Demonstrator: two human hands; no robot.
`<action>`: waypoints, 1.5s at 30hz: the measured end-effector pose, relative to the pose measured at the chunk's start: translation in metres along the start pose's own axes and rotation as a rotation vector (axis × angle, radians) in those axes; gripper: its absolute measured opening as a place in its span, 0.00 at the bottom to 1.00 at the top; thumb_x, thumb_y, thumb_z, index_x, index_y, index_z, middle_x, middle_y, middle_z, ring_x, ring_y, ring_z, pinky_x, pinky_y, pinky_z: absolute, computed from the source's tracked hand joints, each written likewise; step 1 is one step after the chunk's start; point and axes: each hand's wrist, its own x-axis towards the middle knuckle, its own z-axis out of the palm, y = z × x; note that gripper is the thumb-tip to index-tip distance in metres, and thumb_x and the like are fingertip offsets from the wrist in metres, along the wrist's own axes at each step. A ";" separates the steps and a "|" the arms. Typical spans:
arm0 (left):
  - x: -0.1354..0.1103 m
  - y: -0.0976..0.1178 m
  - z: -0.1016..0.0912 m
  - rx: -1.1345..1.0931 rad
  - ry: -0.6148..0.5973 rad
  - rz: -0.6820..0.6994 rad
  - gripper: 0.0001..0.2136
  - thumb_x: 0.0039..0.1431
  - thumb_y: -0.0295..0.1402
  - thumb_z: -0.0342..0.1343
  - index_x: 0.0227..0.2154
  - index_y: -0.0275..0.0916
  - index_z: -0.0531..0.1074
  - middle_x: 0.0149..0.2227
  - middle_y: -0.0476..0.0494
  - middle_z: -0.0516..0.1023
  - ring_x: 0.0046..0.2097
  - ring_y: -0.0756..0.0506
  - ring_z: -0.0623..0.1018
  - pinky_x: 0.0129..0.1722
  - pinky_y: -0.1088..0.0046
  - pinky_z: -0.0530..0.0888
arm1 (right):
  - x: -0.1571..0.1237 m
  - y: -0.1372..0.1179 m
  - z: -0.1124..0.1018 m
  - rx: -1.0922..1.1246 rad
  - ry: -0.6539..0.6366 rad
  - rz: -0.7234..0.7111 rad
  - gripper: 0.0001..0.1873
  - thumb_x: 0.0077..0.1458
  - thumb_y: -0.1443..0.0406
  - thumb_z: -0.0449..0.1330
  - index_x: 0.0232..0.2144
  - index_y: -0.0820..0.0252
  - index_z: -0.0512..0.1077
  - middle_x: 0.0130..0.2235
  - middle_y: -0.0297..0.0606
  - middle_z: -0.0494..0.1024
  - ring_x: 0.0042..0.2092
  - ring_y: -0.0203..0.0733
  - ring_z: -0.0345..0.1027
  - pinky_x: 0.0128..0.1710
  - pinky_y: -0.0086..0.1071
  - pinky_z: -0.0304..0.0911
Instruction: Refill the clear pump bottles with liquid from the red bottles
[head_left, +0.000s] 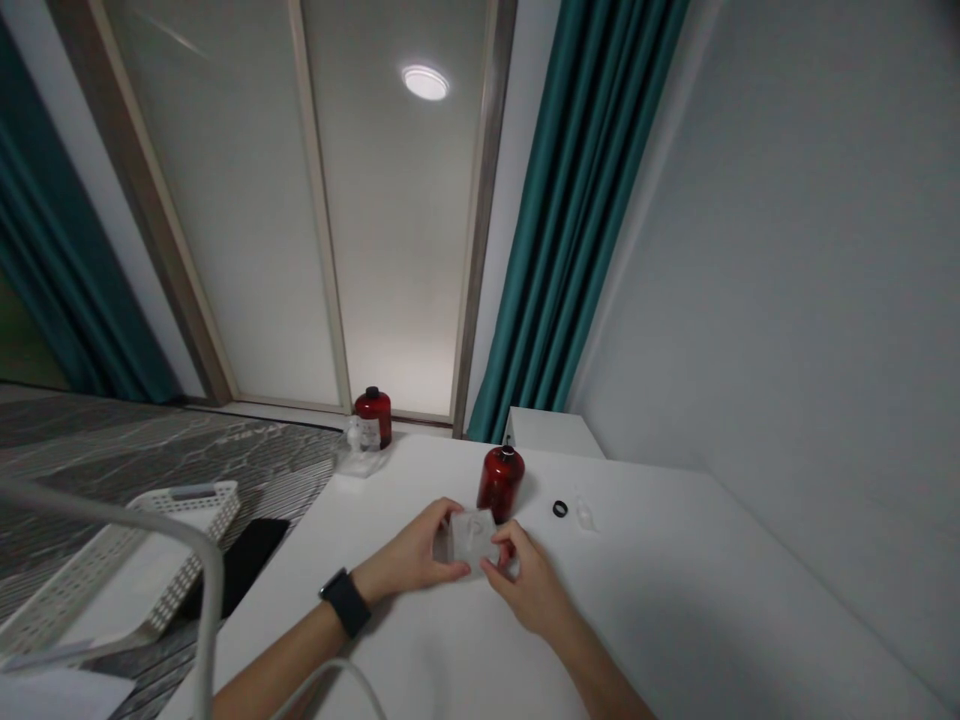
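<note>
Hands meet over the white table (675, 610), both on one small clear plastic packet (469, 538); packet sits raised just above the tabletop, near the middle, tilted toward the camera; contents too faint to make out.

Left hand (416, 562): fingers curled over the packet's top-left edge, thumb under its lower edge, so the packet is pinched between them; black smartwatch (346, 602) on that wrist.

Right hand (529, 588): thumb and forefinger pinch the packet's right edge; other fingers curled in loosely, can't tell whether they touch it.

Red bottle (500, 483), cap off or too dark to tell, stands upright just behind the packet, close to the right fingertips but apart. Black ring (559, 509) lies on the table right of that bottle; small clear piece (585, 517) just beside the ring.

Second red bottle (373, 416) with black cap stands at the far edge of the table, touching or just behind a clear plastic item (358, 452); can't tell which.

Off the table, left: white perforated basket (112, 580); flat black object (244, 570) next to it. Teal curtain (577, 220) hangs behind the table.
</note>
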 end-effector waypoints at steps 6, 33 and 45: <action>0.001 0.004 -0.001 0.003 -0.003 0.002 0.23 0.47 0.29 0.63 0.47 0.39 0.65 0.45 0.43 0.74 0.44 0.42 0.73 0.46 0.64 0.71 | 0.006 0.009 -0.015 -0.093 0.062 -0.054 0.06 0.58 0.66 0.55 0.38 0.54 0.68 0.29 0.32 0.71 0.34 0.42 0.67 0.36 0.33 0.62; 0.005 0.001 0.002 0.029 0.024 -0.026 0.20 0.48 0.34 0.60 0.45 0.39 0.66 0.43 0.43 0.76 0.43 0.38 0.76 0.46 0.63 0.71 | 0.018 0.101 -0.082 -0.582 0.389 0.381 0.12 0.49 0.68 0.61 0.39 0.54 0.70 0.41 0.42 0.73 0.48 0.53 0.65 0.47 0.41 0.56; 0.006 0.001 -0.002 0.053 -0.031 -0.004 0.21 0.49 0.33 0.61 0.47 0.39 0.66 0.42 0.44 0.76 0.43 0.39 0.76 0.45 0.64 0.72 | 0.029 0.072 -0.083 0.050 0.676 0.360 0.13 0.46 0.61 0.59 0.37 0.55 0.67 0.37 0.39 0.74 0.45 0.50 0.67 0.48 0.42 0.60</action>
